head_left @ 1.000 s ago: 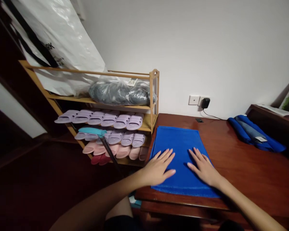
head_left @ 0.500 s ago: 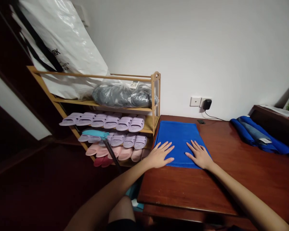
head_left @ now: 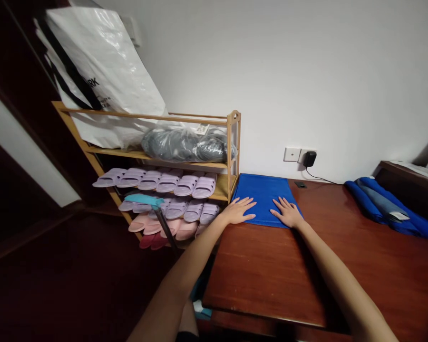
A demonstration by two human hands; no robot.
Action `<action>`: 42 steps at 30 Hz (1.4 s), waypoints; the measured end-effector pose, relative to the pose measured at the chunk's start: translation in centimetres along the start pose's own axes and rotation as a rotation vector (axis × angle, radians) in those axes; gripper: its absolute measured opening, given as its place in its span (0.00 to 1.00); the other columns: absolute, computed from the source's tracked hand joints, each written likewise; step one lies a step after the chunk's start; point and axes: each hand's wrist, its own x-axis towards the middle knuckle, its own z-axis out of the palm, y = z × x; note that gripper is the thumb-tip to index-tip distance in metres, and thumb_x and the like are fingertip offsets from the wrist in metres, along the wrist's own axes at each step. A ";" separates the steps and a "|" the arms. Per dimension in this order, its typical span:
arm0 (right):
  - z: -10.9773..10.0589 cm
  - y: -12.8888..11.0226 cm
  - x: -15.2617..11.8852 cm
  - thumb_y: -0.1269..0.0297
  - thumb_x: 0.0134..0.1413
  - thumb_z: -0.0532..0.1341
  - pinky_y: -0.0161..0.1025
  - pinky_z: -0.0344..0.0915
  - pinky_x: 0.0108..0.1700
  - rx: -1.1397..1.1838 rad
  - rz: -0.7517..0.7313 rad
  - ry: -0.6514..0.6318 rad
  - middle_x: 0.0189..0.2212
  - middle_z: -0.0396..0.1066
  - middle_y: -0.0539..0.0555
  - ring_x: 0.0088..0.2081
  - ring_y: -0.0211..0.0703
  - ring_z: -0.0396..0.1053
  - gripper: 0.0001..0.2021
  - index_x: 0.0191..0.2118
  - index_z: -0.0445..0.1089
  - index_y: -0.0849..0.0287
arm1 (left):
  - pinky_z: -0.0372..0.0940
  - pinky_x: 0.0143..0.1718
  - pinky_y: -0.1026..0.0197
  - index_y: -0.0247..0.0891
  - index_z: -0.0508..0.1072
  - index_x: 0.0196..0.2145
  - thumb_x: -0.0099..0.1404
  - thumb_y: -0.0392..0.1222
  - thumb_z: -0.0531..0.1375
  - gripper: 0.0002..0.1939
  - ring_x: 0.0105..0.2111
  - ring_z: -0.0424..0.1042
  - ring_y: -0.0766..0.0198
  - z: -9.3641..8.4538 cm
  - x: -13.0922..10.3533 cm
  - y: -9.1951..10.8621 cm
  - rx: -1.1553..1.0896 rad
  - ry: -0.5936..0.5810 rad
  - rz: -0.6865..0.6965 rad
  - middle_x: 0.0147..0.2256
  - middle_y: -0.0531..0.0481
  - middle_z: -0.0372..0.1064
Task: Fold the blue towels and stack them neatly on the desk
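A folded blue cloth (head_left: 266, 192) lies flat on the brown wooden table (head_left: 267, 270), its far edge close to the wall. My left hand (head_left: 239, 210) rests palm down on the cloth's near left corner, fingers spread. On the near right part of it lies my right hand (head_left: 287, 213), also flat with the fingers apart. Neither hand grips anything. Between them a strip of the blue fabric shows.
Left of the table stands a wooden shoe rack (head_left: 233, 142) with lilac slippers (head_left: 187, 184), pink slippers and a plastic-wrapped grey bundle (head_left: 185, 144). A white bag (head_left: 110, 66) sits on top. Rolled blue cloths (head_left: 388, 204) lie at right, near a black plug (head_left: 309, 158).
Both hands have moved away from me across the table, and the blue cloth has slid with them toward the wall. The camera view has shifted slightly.
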 end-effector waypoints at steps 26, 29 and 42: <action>-2.5 27.6 -13.5 0.41 0.57 0.45 0.69 0.47 0.52 -0.119 0.768 0.216 0.65 0.45 0.65 0.61 0.72 0.46 0.30 0.55 0.68 0.53 | 0.45 0.60 0.49 0.45 0.60 0.61 0.69 0.58 0.49 0.27 0.63 0.51 0.56 0.4 0.0 -0.1 0.009 0.141 -0.055 0.63 0.45 0.52; -2.0 27.6 -13.4 0.42 0.59 0.41 0.68 0.49 0.50 -0.140 0.768 0.224 0.64 0.46 0.68 0.59 0.74 0.50 0.33 0.57 0.66 0.59 | 0.45 0.60 0.49 0.46 0.60 0.61 0.69 0.58 0.49 0.27 0.63 0.51 0.56 0.4 0.0 -0.2 0.012 0.133 -0.058 0.63 0.46 0.52; -4.0 15.0 -14.3 0.55 0.64 0.41 0.55 0.55 0.48 -0.396 0.343 0.283 0.46 0.64 0.63 0.49 0.58 0.57 0.25 0.46 0.71 0.59 | 0.42 0.61 0.46 0.43 0.60 0.61 0.70 0.55 0.48 0.25 0.64 0.49 0.55 -0.4 -0.3 0.6 0.077 0.155 -0.025 0.64 0.44 0.50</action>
